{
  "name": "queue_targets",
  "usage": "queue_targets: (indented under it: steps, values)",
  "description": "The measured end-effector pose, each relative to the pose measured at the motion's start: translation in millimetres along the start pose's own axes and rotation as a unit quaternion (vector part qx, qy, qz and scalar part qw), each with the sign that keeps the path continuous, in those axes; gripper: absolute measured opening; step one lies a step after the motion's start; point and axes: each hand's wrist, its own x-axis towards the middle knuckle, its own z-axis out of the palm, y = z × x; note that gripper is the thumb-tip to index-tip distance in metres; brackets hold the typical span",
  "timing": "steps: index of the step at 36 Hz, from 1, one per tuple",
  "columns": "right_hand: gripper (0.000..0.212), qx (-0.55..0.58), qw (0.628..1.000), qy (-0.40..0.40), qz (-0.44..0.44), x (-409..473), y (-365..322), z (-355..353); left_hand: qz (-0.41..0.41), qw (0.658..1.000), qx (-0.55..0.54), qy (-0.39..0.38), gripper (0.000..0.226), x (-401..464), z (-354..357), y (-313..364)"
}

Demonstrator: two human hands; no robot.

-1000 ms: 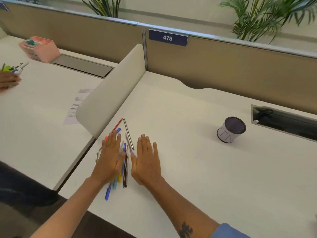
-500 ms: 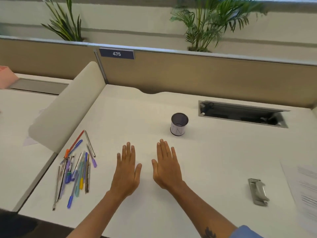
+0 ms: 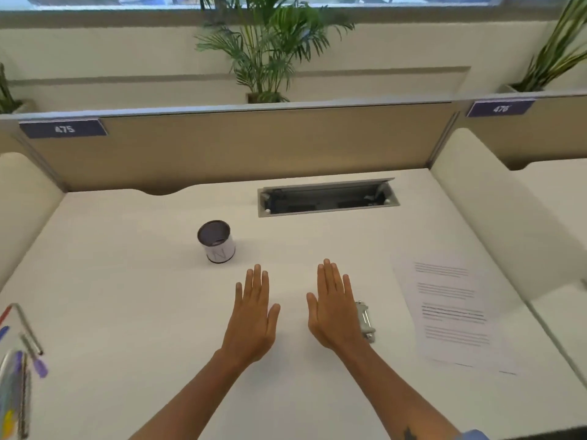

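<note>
**Desk 475: two flat hands, stapler, cup**

- Left hand (image 3: 254, 315): palm down over the middle of the counter (image 3: 127, 312), fingers straight and close together, holding nothing. Whether it rests on the surface or hovers just above it cannot be told.
- Right hand (image 3: 333, 309): the same pose, beside the left with a gap between the thumbs. It holds nothing.
- Stapler (image 3: 366, 320): silver metal, lying flat on the counter just beside the outer edge of the right hand and partly hidden by it. Contact cannot be told.
- Cup (image 3: 217, 241): white wall, dark rim, upright, beyond the left hand and slightly to its left, apart from it.
- Sheet of paper (image 3: 451, 312): printed, lying flat to the right of the stapler.
- Pens (image 3: 19, 376): a loose bunch in mixed colours at the left edge of the counter, well apart from both hands.
- Cable hatch (image 3: 327, 198): open, set in the counter near the back partition.
- Number plate (image 3: 63, 129): reads 475, at the top left of the partition.
</note>
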Motion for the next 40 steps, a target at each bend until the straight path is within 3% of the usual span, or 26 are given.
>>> queue_targets:
  steps: [4,6,9,11,21,25,32,40]
  values:
    - [0.071,0.007,0.999,0.018,0.047,-6.4,54.5,-18.2,0.034,0.999,-0.010,-0.017,0.073,32.6,22.9,50.0]
    - [0.072,-0.004,0.988,0.047,0.144,-20.1,142.9,-34.3,0.098,0.992,-0.013,-0.079,0.074,77.2,66.4,128.4]
    - [0.072,-0.015,0.990,0.044,0.132,-23.1,157.4,-42.7,0.106,0.992,0.002,-0.068,0.073,89.7,69.5,144.7]
    - [0.072,-0.011,0.984,0.043,0.173,-21.7,196.9,-47.5,0.132,0.987,0.007,-0.091,0.074,113.2,93.6,178.1]
    - [0.071,-0.018,0.975,0.053,0.217,-33.7,218.5,-63.7,0.141,0.985,-0.021,-0.101,0.075,124.4,119.3,205.0]
    - [0.070,-0.037,0.961,0.031,0.271,-40.6,253.9,-64.2,0.148,0.979,-0.009,-0.141,0.077,145.6,143.6,227.7]
    - [0.076,-0.052,0.946,0.002,0.321,-53.5,284.0,-51.3,0.148,0.973,0.019,-0.173,0.091,174.4,167.1,237.0]
    - [0.078,-0.073,0.945,0.009,0.320,-59.7,289.4,-38.3,0.151,0.972,0.042,-0.174,0.105,189.1,178.6,236.7]
